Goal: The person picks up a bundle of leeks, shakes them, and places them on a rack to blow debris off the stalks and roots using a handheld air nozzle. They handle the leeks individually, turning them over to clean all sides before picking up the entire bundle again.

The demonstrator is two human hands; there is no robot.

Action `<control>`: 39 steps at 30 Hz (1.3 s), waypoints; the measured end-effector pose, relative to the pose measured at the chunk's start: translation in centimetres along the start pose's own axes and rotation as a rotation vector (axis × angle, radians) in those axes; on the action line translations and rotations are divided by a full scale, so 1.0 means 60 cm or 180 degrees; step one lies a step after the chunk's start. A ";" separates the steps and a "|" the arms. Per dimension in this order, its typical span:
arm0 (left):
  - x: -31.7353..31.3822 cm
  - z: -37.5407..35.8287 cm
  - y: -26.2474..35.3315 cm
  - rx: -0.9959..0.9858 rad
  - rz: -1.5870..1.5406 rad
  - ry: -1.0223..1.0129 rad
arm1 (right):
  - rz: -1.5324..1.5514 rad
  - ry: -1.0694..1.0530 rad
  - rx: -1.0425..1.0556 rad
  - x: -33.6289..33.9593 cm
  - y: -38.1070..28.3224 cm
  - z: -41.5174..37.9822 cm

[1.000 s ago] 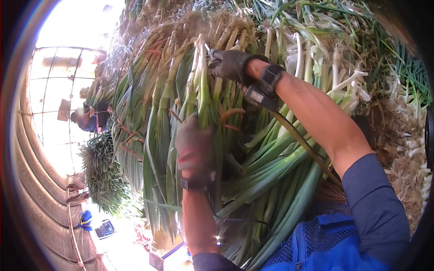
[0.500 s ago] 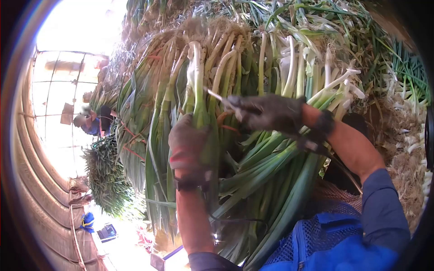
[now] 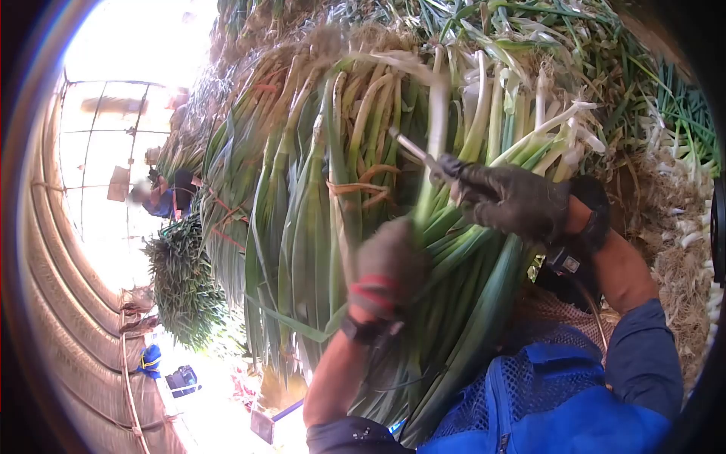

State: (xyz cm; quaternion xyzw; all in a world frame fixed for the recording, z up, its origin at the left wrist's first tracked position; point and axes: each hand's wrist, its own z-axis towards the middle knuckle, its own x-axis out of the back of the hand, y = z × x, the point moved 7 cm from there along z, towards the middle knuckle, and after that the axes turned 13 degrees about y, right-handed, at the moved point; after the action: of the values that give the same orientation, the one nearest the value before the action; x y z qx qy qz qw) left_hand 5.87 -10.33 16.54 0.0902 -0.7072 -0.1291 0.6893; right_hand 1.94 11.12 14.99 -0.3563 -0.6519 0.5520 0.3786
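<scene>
My left hand (image 3: 392,261), in a dark glove with a red cuff, is blurred but closed around the leaves of a large green onion (image 3: 437,117). Its pale stalk points up, away from me. My right hand (image 3: 518,200), also in a dark glove, grips a slim nozzle-like tool (image 3: 412,147), its metal tip close beside that stalk. A smeared pale strip (image 3: 393,62) streams left from the stalk's upper end. Under my right arm lie cleaned green onions (image 3: 548,136) with white ends. Unpeeled green onions (image 3: 302,189) hang in a thick row to the left.
A tan band (image 3: 363,188) loops round some stalks. A thin hose (image 3: 597,310) runs below my right forearm. Roots and peelings (image 3: 665,250) are heaped at right. Another person (image 3: 170,195) is at far left, near a leafy bundle (image 3: 185,280).
My left hand has moved right with the green onion, towards the cleaned ones. My right hand and tool have shifted right and slightly down. A pale strip now streams from the stalk's top.
</scene>
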 end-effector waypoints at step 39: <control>0.114 0.035 -0.174 0.1489 -0.0190 0.0506 | -0.0396 -0.0753 0.0122 -0.159 -0.037 0.050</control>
State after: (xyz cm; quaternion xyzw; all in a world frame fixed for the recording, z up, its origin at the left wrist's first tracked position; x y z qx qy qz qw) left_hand 3.03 -22.25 19.82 0.2780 -0.6585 0.0254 0.6989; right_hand 3.56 1.05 15.91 -0.2403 -0.7022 0.5780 0.3394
